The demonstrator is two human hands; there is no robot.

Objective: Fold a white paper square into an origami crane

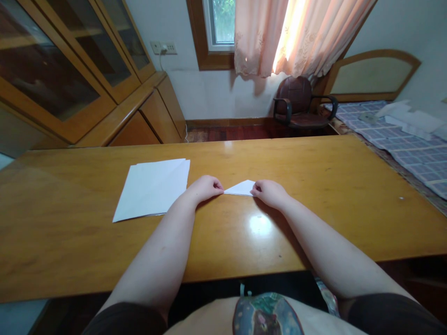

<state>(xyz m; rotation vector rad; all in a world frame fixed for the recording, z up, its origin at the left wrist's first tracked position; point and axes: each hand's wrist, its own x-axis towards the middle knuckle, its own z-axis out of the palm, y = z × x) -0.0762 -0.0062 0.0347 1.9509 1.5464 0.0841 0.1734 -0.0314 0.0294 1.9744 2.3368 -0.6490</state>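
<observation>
Folded white paper (240,188) on desk (223,246), right of stacked white sheets (152,188). Left hand (206,187): fingers pinching folded paper's pointed left tip. Right hand (270,192): fingers pinching its right end.

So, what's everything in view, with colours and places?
Folded paper: one, white, on table between hands
Paper stack: one, sheets uncounted, white, table's left
Table: one, yellow-brown, centre
Cabinet: one, brown with glass doors, left
Wall sockets: count unclear, whitish, far wall
Window: one, pale-framed, top centre
Curtain: at least one, pink, window's right
Chair: one, dark brown, beyond table
Bed: one, blue-grey checked cover, right
White things: count unclear, white, on bed
Shirt: one, beige, printed, bottom
Forearms: two, bare, bottom
Left hand: one, bare, at folded paper's left tip
Right hand: one, bare, gripping folded paper's right end
</observation>
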